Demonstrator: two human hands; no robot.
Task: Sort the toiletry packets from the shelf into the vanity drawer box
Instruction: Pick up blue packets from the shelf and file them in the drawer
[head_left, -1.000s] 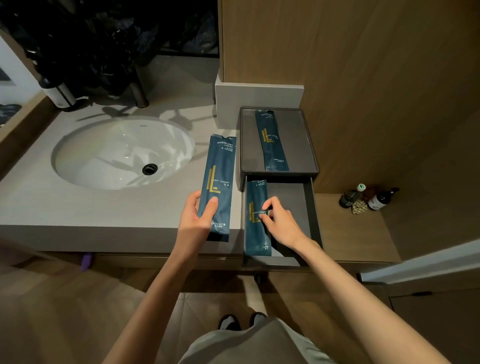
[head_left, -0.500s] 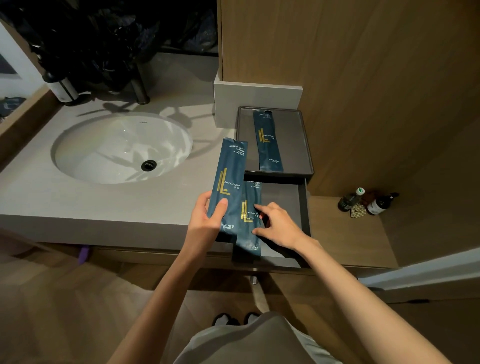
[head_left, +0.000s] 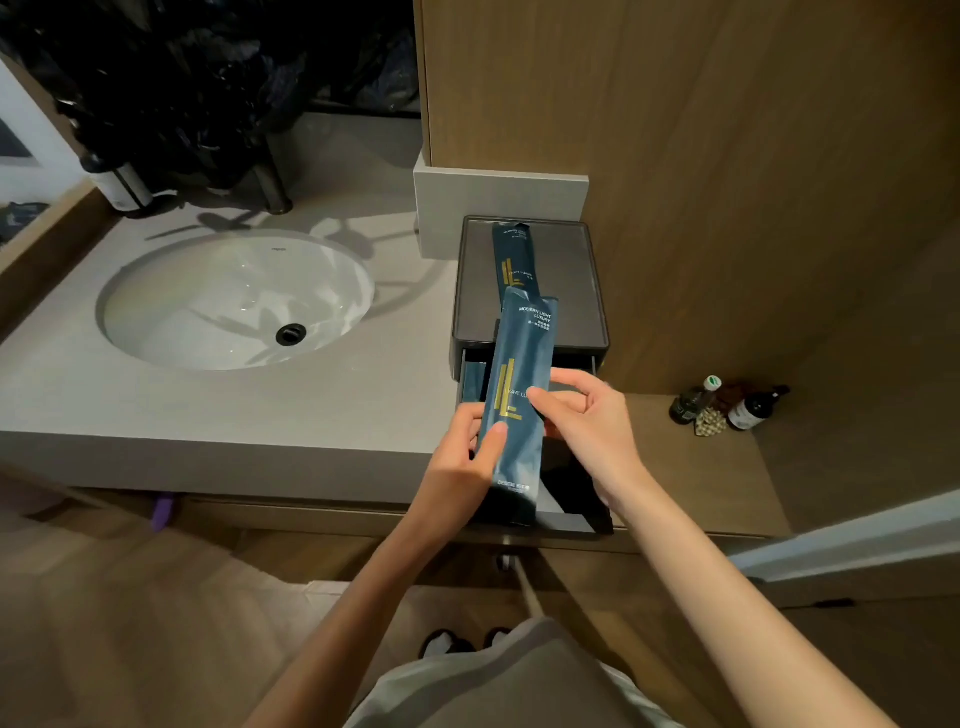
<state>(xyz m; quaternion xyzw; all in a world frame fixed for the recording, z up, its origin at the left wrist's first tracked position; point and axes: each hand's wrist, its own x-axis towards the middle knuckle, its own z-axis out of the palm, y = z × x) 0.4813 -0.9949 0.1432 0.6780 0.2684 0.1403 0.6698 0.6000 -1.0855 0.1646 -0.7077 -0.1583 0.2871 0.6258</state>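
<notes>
A long dark-blue toiletry packet (head_left: 519, 379) with gold lettering hangs over the pulled-out drawer (head_left: 576, 512) of the dark vanity box (head_left: 597, 291). My left hand (head_left: 462, 462) grips its lower left edge, thumb on the front. My right hand (head_left: 587, 421) pinches its right edge with the thumb on the front. A second packet (head_left: 511, 254) lies on the box's top. A third packet (head_left: 474, 379) lies in the drawer's left side, mostly hidden behind the held one.
The box stands at the right end of a grey counter (head_left: 208, 405) with a white basin (head_left: 234, 296). A wooden wall panel (head_left: 727, 156) rises behind. Small bottles (head_left: 727, 405) stand on a lower wooden ledge to the right.
My left hand carried the packet rightward from above the counter to above the drawer. My right hand left the packet lying in the drawer and took hold of the carried one.
</notes>
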